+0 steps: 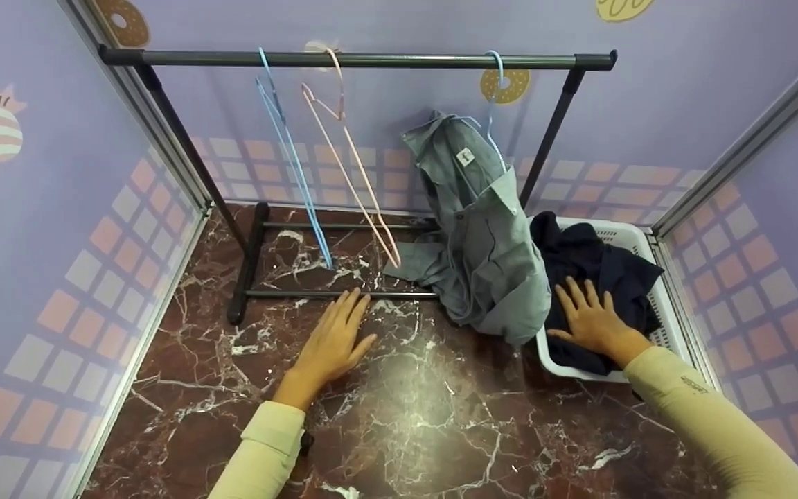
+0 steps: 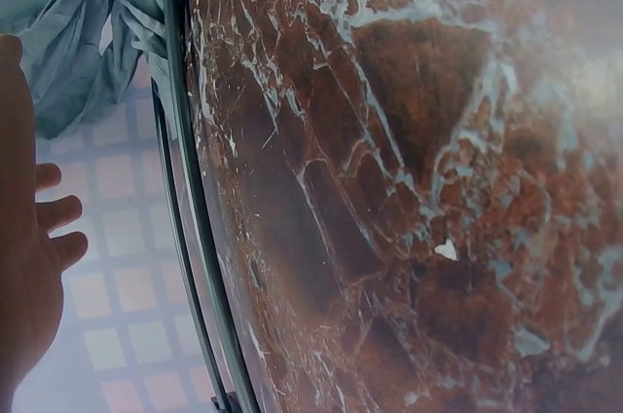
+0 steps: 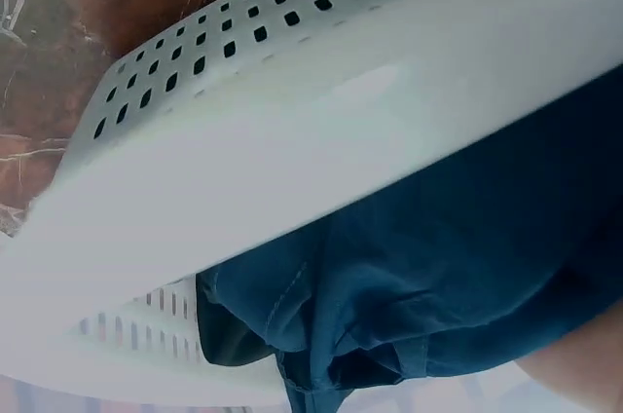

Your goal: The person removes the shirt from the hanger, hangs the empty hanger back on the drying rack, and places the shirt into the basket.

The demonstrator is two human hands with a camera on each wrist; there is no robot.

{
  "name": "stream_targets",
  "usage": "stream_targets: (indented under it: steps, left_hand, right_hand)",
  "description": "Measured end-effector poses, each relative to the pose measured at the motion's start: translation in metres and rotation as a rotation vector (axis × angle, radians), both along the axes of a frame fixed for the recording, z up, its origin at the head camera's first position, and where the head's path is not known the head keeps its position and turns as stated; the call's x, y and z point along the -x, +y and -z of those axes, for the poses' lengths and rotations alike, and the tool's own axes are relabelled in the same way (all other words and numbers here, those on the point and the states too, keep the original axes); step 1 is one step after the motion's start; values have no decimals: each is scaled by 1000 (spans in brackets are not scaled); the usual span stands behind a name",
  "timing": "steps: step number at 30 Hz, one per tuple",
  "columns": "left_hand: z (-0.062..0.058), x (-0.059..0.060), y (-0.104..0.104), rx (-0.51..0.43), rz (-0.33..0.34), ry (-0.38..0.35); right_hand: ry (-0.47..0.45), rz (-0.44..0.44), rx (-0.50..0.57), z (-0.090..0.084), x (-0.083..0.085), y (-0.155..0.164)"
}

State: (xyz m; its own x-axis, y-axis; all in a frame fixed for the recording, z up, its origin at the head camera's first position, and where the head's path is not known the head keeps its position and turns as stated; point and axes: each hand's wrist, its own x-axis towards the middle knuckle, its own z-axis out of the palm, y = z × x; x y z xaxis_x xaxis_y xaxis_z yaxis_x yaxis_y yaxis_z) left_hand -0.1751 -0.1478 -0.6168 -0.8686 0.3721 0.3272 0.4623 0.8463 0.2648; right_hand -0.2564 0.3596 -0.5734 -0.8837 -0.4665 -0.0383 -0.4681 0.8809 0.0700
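Dark navy cloth [image 1: 603,274] lies heaped in the white basket [image 1: 638,235], and our right hand [image 1: 593,319] rests flat on it, grip wide and holding nothing. Our left hand [image 1: 333,343] hovers flat-fingered, equally empty, over the marble floor [image 1: 427,409] near the rack's base bar [image 1: 340,294]. To lift cleanly, we should gather a full fold, clear of the grey shirt [image 1: 485,242] hanging beside.

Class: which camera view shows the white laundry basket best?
The head view: the white laundry basket shows whole against the wall, dark garment inside, right hand resting on it. The right wrist view shows only its perforated wall and rim close up; the left wrist view shows none.
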Motion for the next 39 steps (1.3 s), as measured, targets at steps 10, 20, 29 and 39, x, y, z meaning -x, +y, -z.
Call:
stream_targets:
  steps: [10,20,29,39]
  left_hand:
    - [-13,-1,-1,32,-14,-2]
    - [-46,-9,7,55,59,213]
    - [-79,-18,19,54,164,362]
    - [-131,-20,34,8,252,486]
  right_hand:
    - [-99,49,77,-25,4,-4]
    - [-106,53,370,-75,0,-14]
    - [-25,21,574,-122,-18,-39]
    - [72,4,720,-161,-24,-76]
